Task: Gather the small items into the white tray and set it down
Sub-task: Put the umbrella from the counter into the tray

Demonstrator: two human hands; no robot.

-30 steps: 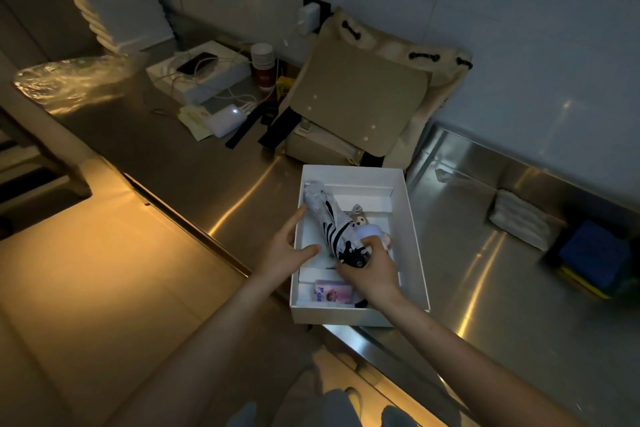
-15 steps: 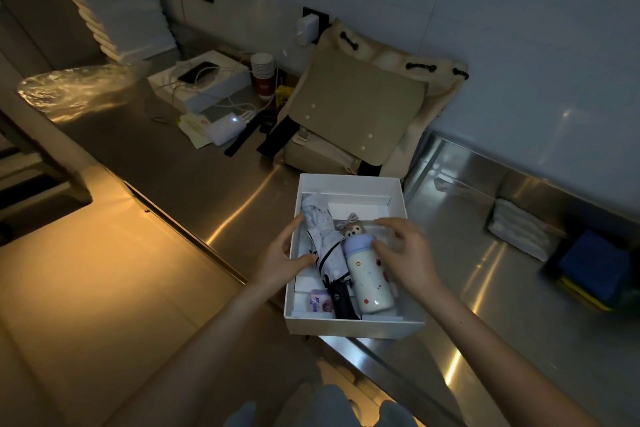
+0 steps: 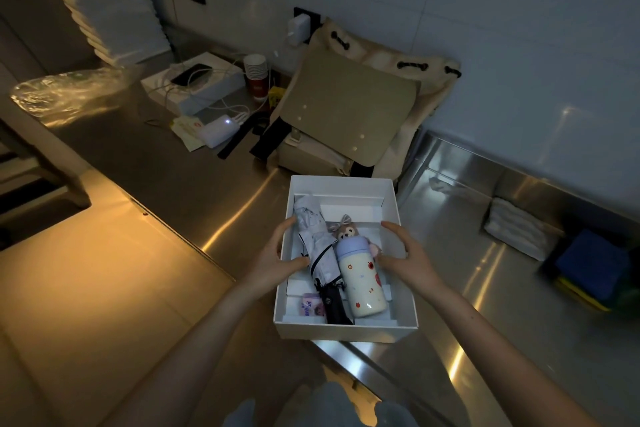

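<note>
The white tray (image 3: pixel 341 329) sits at the near edge of the steel surface (image 3: pixel 214 191), its near end reaching to, or slightly past, that edge. The left hand (image 3: pixel 273 258) grips the tray's left wall, thumb hooked inside and fingers outside. The right hand (image 3: pixel 403 258) is curled over the right wall, thumb inside by the bottle and fingers spread along the rim; it appears to clasp the wall, though firm contact is hard to confirm in the dim light.

Inside the tray, a folded umbrella (image 3: pixel 317 246) with a pale printed canopy lies lengthwise on the left, its dark handle pointing toward the near end. Just right of it, touching, lies a cream bottle (image 3: pixel 360 282) with a light blue cap and small red fruit prints, cap toward the far end. A small plush bear (image 3: pixel 346 231) with a bow rests at the bottle's cap end. A small pink packet (image 3: pixel 311 303) lies in the near left corner beside the umbrella handle.

Just beyond the tray's far end stands a beige backpack (image 3: pixel 349 107) leaning against the wall. Farther left on the surface are a stack of paper cups (image 3: pixel 256 74), a white power bank (image 3: pixel 221 130) with a lit indicator and cables, and a white box (image 3: pixel 207 90) with a phone on top. Folded white cloths (image 3: pixel 516 229) lie to the right, well apart from the tray.
</note>
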